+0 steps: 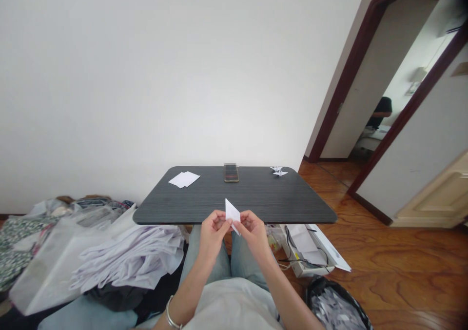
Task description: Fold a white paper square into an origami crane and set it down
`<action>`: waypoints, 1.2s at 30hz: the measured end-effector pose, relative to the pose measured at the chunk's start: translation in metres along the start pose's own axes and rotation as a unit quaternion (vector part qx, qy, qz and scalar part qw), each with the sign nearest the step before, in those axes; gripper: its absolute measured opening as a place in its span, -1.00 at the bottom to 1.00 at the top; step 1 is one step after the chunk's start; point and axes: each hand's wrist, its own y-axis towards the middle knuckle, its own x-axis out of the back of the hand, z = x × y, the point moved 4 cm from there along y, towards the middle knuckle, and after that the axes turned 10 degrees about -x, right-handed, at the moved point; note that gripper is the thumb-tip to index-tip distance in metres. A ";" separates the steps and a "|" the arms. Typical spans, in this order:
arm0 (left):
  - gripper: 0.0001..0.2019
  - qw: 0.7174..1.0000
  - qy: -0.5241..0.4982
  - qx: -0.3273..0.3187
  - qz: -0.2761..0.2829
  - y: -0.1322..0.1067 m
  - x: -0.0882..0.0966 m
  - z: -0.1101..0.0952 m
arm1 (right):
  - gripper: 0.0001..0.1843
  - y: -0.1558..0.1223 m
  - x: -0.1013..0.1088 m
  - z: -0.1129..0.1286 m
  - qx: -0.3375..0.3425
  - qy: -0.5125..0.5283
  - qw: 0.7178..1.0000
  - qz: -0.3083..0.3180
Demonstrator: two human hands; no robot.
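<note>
Both of my hands pinch a small folded piece of white paper (233, 214) just in front of the near edge of the dark table (256, 198). My left hand (213, 232) grips its left side with closed fingers. My right hand (252, 231) grips its right side the same way. The paper stands up in a pointed, triangular shape above my fingers. A bracelet circles my left wrist.
On the table lie a few white sheets (184, 179) at the back left, a phone (231, 172) at the back middle and folded paper figures (279, 171) at the back right. Bags and cloth (91, 252) are heaped on the left. A box (310, 252) and a bin (336, 305) sit on the wooden floor at right. A person stands beyond the doorway (380, 113).
</note>
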 end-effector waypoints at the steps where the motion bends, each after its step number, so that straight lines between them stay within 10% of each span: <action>1: -0.83 1.000 -0.003 -0.004 -0.006 0.000 0.000 -0.001 | -0.80 0.000 0.000 -0.001 -0.005 -0.009 1.000 0.001; 36: -0.75 0.992 0.060 0.024 0.109 0.006 0.008 -0.007 | -0.83 -0.005 0.005 0.013 -0.026 0.044 0.998 0.033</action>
